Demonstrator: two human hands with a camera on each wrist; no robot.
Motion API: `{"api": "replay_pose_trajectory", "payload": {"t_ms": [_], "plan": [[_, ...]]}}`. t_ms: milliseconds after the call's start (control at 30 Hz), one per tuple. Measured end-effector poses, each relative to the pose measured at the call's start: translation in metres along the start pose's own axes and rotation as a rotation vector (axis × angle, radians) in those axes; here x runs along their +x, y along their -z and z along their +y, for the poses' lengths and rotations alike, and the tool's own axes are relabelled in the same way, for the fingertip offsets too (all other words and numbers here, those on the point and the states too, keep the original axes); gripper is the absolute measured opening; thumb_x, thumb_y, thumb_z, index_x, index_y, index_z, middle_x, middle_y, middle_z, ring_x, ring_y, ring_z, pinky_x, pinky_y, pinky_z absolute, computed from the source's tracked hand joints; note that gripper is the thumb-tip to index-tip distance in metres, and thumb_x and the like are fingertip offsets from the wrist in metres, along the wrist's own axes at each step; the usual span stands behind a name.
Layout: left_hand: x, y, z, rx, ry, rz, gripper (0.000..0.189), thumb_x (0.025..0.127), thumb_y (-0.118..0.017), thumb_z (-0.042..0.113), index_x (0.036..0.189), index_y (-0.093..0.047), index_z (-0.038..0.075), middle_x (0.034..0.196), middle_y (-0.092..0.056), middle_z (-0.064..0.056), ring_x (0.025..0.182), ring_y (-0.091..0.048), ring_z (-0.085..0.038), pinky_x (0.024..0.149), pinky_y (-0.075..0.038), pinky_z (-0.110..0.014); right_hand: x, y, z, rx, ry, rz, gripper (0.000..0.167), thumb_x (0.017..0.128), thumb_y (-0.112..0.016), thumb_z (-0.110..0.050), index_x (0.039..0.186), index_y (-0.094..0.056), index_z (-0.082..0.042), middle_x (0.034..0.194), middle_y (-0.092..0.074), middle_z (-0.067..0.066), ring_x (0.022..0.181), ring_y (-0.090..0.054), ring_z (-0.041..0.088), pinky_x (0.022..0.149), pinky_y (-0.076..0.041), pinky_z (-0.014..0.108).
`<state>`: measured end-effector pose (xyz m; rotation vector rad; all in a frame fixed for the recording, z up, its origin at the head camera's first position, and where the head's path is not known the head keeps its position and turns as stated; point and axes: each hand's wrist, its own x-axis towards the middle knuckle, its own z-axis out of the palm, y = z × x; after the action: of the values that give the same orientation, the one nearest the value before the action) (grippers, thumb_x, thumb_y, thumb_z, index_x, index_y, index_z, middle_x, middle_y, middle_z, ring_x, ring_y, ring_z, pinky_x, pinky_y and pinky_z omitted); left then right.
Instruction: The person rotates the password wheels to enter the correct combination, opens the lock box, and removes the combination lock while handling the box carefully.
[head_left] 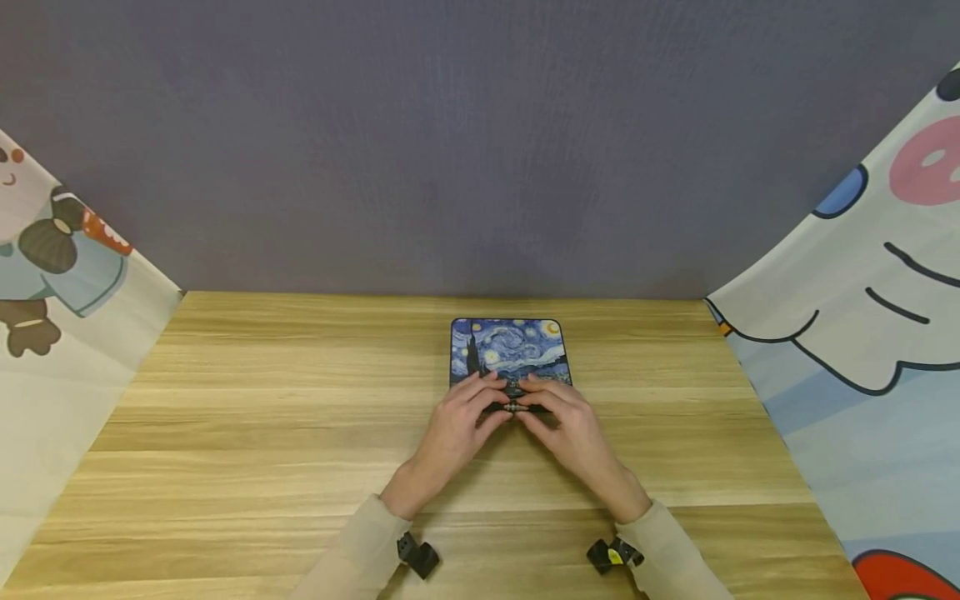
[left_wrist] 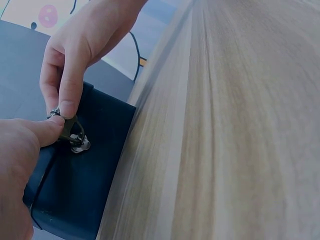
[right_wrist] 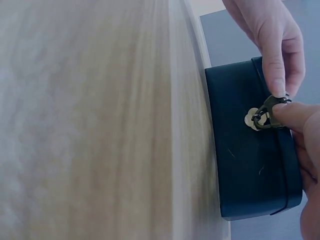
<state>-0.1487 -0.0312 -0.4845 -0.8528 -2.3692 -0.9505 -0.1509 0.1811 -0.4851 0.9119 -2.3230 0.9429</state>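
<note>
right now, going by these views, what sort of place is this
Probably a screened-off tabletop recording space rather than a lived-in room: a wood-grain table, a plain grey backdrop behind it, and cartoon-printed sheets on both sides.

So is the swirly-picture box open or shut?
The box is shut: its lid sits down with no gap showing. Whether the clasp is fastened I cannot tell; a thumb partly covers it.

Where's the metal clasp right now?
Right wrist view, right of centre: the metal clasp is at the flower-shaped plate on the front of the Starry Night box, between the thumbs of the left hand and right hand.
</note>
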Motion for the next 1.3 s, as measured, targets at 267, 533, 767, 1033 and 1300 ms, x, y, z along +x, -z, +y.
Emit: {"api": "replay_pose_trajectory", "payload": {"t_ms": [267,533,767,1033,1300], "plan": [[0.0002,0.0001,0.0008,0.007,0.012,-0.001,0.02,0.087,-0.083,0.018,0.104,-0.076,0.01,0.119,-0.075,-0.008,0.124,-0.067,-0.025,0.119,-0.045,-0.04,-0.0001,-0.0017,0.0012,-0.013,0.004,0.01,0.027,0.076,-0.09,-0.002,0.1,-0.077,-0.006,0.119,-0.074,0.009,0.116,-0.069,0.031,0.106,-0.056,0.042],[-0.0002,-0.0008,0.0003,0.012,0.003,0.008,0.02,0.086,-0.084,0.018,0.103,-0.076,0.01,0.118,-0.075,-0.008,0.123,-0.067,-0.026,0.117,-0.047,-0.042,-0.0004,-0.0016,0.001,-0.012,-0.003,0.008,0.026,0.077,-0.09,-0.003,0.1,-0.077,-0.006,0.12,-0.074,0.009,0.117,-0.069,0.031,0.105,-0.056,0.046],[-0.0001,-0.0002,0.0004,0.01,0.015,-0.006,0.019,0.088,-0.083,0.017,0.103,-0.076,0.011,0.119,-0.075,-0.007,0.124,-0.067,-0.025,0.119,-0.045,-0.04,-0.0003,-0.0017,0.001,-0.017,0.003,0.012,0.026,0.077,-0.09,-0.002,0.1,-0.077,-0.006,0.119,-0.075,0.009,0.117,-0.069,0.031,0.104,-0.057,0.047],[0.0,-0.0004,0.0004,0.009,0.01,0.001,0.018,0.087,-0.084,0.017,0.102,-0.076,0.011,0.118,-0.075,-0.007,0.123,-0.067,-0.025,0.118,-0.046,-0.041,-0.0004,-0.0014,0.0007,-0.016,-0.007,0.0,0.026,0.078,-0.09,-0.005,0.1,-0.078,-0.006,0.12,-0.074,0.009,0.118,-0.069,0.031,0.106,-0.056,0.045],[0.0006,-0.0004,0.0003,0.014,0.012,-0.006,0.016,0.088,-0.083,0.017,0.102,-0.076,0.011,0.118,-0.075,-0.007,0.124,-0.067,-0.024,0.119,-0.045,-0.039,0.0,-0.0004,0.0001,-0.016,-0.015,-0.007,0.025,0.078,-0.089,-0.004,0.1,-0.078,-0.005,0.12,-0.074,0.009,0.119,-0.069,0.03,0.108,-0.054,0.039]]}}
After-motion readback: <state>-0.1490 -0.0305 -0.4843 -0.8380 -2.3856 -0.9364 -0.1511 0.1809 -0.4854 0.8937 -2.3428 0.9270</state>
